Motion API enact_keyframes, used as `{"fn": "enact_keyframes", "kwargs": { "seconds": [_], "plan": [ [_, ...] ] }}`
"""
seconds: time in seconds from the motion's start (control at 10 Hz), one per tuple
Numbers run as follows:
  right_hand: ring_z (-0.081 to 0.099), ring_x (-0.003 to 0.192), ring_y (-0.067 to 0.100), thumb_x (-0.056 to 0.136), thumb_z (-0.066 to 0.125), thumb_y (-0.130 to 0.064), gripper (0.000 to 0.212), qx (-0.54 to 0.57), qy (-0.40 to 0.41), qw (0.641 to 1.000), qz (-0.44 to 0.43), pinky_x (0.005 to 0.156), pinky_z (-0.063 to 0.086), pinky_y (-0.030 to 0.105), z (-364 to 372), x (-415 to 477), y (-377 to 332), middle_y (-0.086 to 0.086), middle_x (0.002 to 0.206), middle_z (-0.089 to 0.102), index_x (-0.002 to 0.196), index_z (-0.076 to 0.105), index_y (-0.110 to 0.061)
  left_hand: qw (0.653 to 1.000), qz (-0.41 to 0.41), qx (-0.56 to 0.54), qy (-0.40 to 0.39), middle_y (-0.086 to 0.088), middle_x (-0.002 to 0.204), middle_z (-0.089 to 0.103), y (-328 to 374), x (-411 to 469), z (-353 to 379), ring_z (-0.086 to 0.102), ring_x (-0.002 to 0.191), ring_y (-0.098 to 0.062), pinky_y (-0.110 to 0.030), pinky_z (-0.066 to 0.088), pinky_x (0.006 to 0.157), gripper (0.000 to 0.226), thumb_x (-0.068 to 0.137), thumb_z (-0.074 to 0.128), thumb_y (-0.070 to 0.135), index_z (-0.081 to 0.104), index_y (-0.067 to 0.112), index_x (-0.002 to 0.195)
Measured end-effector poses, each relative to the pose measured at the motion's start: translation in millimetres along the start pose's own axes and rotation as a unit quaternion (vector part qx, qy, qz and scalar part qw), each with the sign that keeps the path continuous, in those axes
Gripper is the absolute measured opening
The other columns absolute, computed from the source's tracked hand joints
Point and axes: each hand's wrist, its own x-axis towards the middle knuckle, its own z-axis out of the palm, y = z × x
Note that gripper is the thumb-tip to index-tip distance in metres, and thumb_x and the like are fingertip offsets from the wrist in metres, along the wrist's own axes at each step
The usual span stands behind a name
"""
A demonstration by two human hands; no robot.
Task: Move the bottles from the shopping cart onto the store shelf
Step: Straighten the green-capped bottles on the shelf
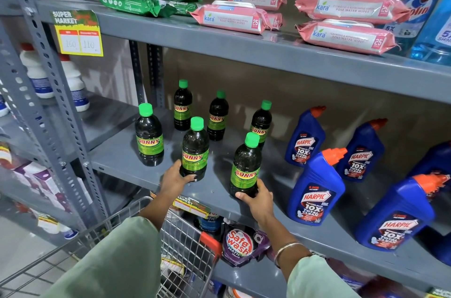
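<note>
Several dark Sunny bottles with green caps stand upright on the grey middle shelf [127, 158]. My left hand [174, 179] grips the base of one front bottle [195, 148]. My right hand [257, 200] wraps the base of another front bottle [246, 165] near the shelf's front edge. Both held bottles rest upright on the shelf. Another bottle [148, 135] stands at the front left, and more stand behind [183, 106]. The wire shopping cart [136, 212] sits below my arms; my sleeves hide its inside.
Blue Harpic bottles [314, 187] stand on the same shelf to the right. Pink and green wipe packs [234, 16] lie on the shelf above. A Safewash pouch [240, 244] sits on the lower shelf. A perforated upright post [48, 73] stands left.
</note>
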Motion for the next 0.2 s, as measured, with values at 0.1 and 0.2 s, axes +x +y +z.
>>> {"fn": "enact_keyframes", "kwargs": {
  "seconds": [0.1, 0.2],
  "plan": [
    [0.035, 0.121, 0.029, 0.071, 0.075, -0.017, 0.061, -0.009, -0.004, 1.0, -0.001, 0.1, 0.034, 0.039, -2.7, -2.5, -2.6, 0.009, 0.119, 0.063, 0.126, 0.049, -0.017, 1.0, 0.003, -0.001, -0.001, -0.018, 0.122, 0.062, 2.0, 0.6, -0.2, 0.056, 0.114, -0.031, -0.045, 0.042, 0.101, 0.048, 0.074, 0.071, 0.007, 0.051, 0.004, 0.117],
    [0.035, 0.123, 0.03, 0.069, 0.077, -0.019, 0.068, -0.014, -0.012, 1.0, -0.015, 0.101, 0.034, 0.039, -2.3, -3.3, -2.0, 0.009, 0.124, 0.061, 0.129, 0.046, -0.016, 1.0, 0.001, -0.001, -0.009, -0.019, 0.123, 0.061, -0.7, 2.1, 0.2, 0.056, 0.114, -0.031, -0.045, 0.043, 0.101, 0.051, 0.072, 0.072, 0.008, 0.05, 0.003, 0.118]
  ]
}}
